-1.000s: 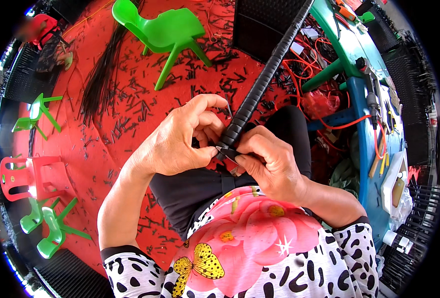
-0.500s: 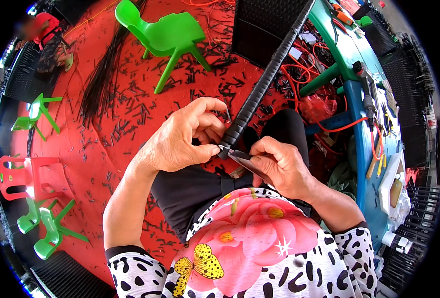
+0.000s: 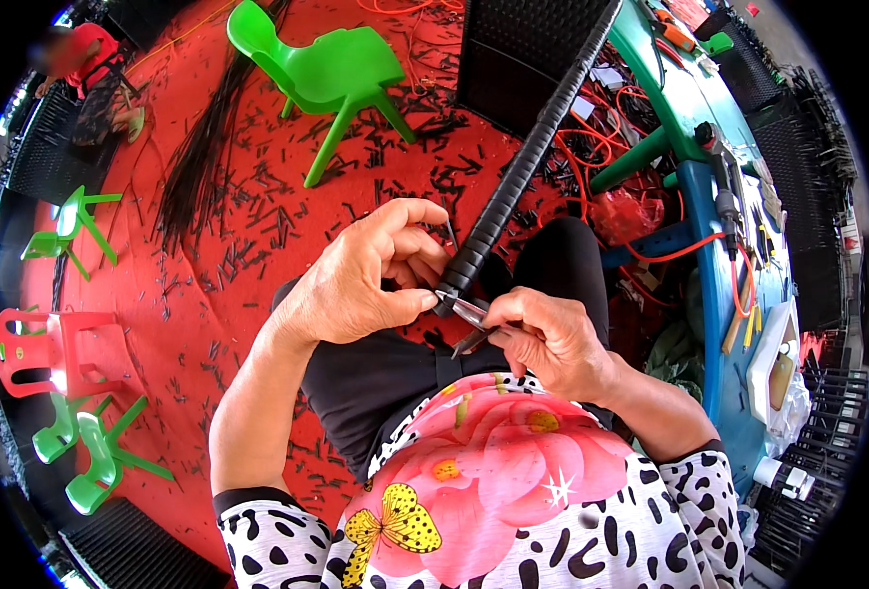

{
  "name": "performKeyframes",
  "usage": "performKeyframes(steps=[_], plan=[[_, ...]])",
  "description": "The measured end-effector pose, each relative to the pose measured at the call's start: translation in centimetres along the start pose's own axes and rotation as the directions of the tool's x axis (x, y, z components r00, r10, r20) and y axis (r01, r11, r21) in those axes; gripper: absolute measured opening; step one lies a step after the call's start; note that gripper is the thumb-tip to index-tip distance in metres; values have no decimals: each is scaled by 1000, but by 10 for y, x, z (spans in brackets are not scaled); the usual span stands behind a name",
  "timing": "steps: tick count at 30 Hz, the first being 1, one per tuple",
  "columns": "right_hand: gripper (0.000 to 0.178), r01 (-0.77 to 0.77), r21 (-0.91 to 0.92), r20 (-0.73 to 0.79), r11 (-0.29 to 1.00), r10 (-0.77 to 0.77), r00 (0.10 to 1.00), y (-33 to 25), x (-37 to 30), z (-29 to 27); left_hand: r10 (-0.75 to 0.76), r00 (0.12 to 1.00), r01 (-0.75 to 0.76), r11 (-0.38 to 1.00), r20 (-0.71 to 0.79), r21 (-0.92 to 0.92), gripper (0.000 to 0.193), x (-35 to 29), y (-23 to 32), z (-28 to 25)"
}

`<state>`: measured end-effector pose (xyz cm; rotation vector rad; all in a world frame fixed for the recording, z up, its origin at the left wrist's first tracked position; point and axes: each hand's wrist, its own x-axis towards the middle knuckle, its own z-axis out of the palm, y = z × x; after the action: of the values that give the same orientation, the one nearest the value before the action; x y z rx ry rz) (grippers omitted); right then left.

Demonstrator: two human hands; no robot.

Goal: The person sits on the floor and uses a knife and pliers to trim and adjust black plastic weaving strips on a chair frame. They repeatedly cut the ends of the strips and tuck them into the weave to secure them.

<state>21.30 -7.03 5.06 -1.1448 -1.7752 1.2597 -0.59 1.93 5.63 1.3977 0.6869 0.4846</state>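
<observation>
A long pole wrapped in black strip [image 3: 518,172] slants from the upper right down to my lap. My left hand [image 3: 356,275] is closed at its near end, with the thumb tip against the end and the fingers curled beside it. A thin piece stands out by those fingers. My right hand [image 3: 557,339], just right of the end, pinches a flat, dark, glossy strip [image 3: 471,312] between thumb and fingers. One part of the strip reaches the pole's end near my left thumb; a pointed dark end hangs below. Whether both are one piece I cannot tell.
A green chair [image 3: 341,74] stands ahead on the red floor [image 3: 189,324], among scattered short black pieces. Long black strands [image 3: 209,147] lie left of it. A blue-green table [image 3: 714,294] with tools runs along my right. A pink chair [image 3: 56,348] and a person [image 3: 86,74] are left.
My right hand has shifted slightly left and turned, and its fingers now reach closer to the pole's end. The strip lies at a different angle. My left hand and the pole stay nearly still.
</observation>
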Motion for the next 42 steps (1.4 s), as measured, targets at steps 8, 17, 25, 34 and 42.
performKeyframes(steps=[8, 17, 25, 34, 42], plan=[[60, 102, -198, -59, 975, -115, 992, 7, -6, 2, -2, 1000, 2, 1000, 2, 7, 63, 1, -2, 4], [34, 52, -209, -30, 977, -59, 998, 12, -18, -4, 52, 998, -54, 995, -23, -86, 56, 2, -5, -2], [18, -18, 111, -183, 994, 39, 982, 2, -4, -4, 44, 998, -38, 986, 33, -165, 58, 8, -8, 1], [10, -294, 633, 37, 716, 351, 936, 1, 9, 9, 37, 999, -39, 979, -16, -200, 60, 7, -9, 0], [11, -301, 652, 26, 696, 376, 926, 16, 2, 21, 3, 999, -14, 971, -46, -238, 68, 8, -7, 3]])
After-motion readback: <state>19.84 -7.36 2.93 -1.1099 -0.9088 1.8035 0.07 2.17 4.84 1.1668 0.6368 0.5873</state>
